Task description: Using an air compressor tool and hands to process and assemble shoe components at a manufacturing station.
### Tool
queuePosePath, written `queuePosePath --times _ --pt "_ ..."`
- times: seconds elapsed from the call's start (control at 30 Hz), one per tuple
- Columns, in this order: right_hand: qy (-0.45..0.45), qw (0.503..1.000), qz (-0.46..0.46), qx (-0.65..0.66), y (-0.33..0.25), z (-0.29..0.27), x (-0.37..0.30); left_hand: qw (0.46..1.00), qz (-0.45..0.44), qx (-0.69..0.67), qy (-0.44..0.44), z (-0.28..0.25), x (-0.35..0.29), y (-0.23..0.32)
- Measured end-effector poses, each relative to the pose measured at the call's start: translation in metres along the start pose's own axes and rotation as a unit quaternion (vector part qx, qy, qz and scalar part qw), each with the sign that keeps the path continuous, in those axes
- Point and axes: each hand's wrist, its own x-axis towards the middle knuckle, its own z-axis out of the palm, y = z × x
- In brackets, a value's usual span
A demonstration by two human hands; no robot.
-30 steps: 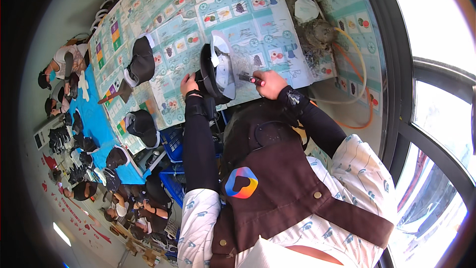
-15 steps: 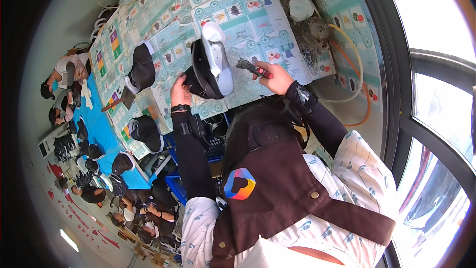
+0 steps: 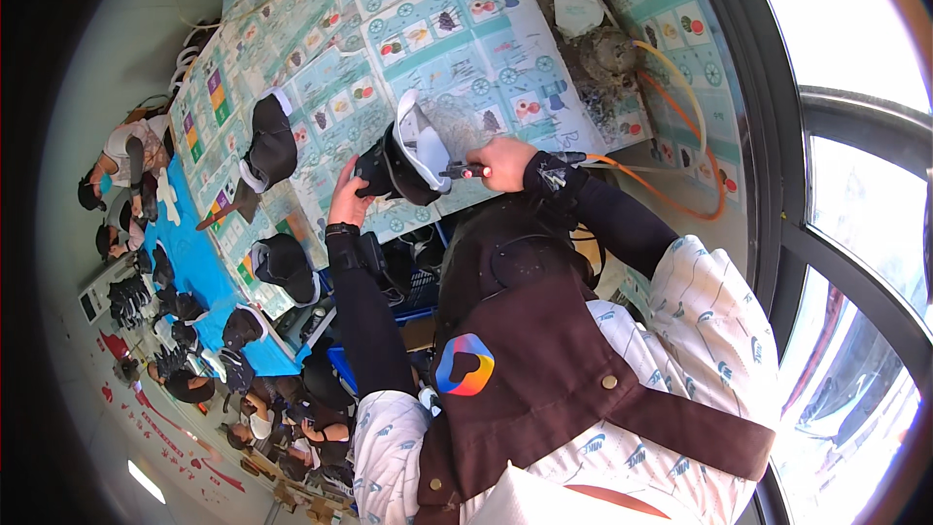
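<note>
My left hand grips a black shoe upper with a pale grey-white lining, holding it tilted above the table's near edge. Its opening faces up and to the right. Fingers of my right hand are closed around a short black-and-red hand tool; its exact kind is unclear. The tool's black head points left, right beside the lining's lower edge. Whether they touch is hard to tell. Left of my hands, a second black upper and a third lie on the table.
A patterned paper-covered table spreads ahead. An orange hose loops at the right near a dusty machine part and a crumpled white piece. A wooden-handled blade lies left. People work around a blue table.
The upper has been turned and tipped in my left hand. My right hand has moved left and down, bringing the tool from apart to right beside the lining.
</note>
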Motion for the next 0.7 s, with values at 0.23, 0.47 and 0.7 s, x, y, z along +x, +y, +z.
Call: queuePosePath --times 0.23,0.47,0.7 --pt "-0.018 1.0 0.005 -0.019 0.0 -0.005 -0.004 0.998 -0.012 0.003 -0.056 -0.019 -0.001 -0.014" --pt "0.038 0.999 0.02 0.02 -0.002 -0.011 -0.014 0.998 -0.005 -0.019 -0.062 -0.023 0.0 -0.023" --pt "-0.006 1.0 0.028 0.009 -0.003 -0.007 -0.022 0.999 -0.002 0.017 -0.044 -0.026 0.011 -0.025"
